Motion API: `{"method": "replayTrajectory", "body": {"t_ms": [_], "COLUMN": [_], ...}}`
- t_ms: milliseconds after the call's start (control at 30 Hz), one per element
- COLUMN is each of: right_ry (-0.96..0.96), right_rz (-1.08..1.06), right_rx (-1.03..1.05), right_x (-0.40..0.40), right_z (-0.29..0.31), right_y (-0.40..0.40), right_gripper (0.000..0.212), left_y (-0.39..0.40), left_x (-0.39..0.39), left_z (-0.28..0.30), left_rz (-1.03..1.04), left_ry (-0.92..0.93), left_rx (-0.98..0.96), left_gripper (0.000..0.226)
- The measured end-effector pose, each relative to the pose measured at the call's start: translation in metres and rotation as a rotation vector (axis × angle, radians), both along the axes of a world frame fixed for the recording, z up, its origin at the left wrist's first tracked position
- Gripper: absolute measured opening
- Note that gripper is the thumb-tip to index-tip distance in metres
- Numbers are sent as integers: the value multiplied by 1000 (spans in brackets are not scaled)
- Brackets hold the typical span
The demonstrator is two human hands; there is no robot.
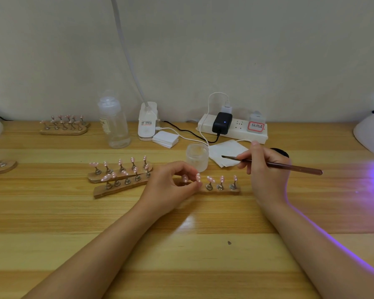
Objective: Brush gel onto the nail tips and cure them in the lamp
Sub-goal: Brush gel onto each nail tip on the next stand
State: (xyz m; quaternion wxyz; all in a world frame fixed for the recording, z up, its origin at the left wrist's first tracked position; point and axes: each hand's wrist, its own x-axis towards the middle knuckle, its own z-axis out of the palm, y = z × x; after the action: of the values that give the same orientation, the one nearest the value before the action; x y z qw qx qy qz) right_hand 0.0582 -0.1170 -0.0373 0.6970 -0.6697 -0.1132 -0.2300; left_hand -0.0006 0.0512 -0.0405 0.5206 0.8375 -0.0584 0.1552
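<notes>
While the left hand pinches a nail tip upright between its fingertips, the right hand grips the brush, whose bristles point leftward just above and beyond that tip.

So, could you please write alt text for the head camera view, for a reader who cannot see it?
A person's left hand pinches a nail tip on a wooden strip, while the right hand holds a brush above the table. A frosted jar, white wipes and more strips of pink tips lie nearby; violet light glows at the right edge.
</notes>
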Motion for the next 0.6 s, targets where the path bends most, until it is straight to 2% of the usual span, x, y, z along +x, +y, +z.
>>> {"method": "replayTrajectory", "body": {"t_ms": [200,600], "right_ry": [5,-6], "right_rz": [-2,7], "right_rx": [0,-10], "right_x": [0,0], "right_z": [-1,-2], "right_y": [-1,-1], "right_gripper": [41,43], "left_y": [1,2], "left_x": [1,2], "left_z": [-2,-3], "left_rz": [1,-6], "left_ry": [7,16], "left_rx": [87,107], "left_gripper": [27,36]}}
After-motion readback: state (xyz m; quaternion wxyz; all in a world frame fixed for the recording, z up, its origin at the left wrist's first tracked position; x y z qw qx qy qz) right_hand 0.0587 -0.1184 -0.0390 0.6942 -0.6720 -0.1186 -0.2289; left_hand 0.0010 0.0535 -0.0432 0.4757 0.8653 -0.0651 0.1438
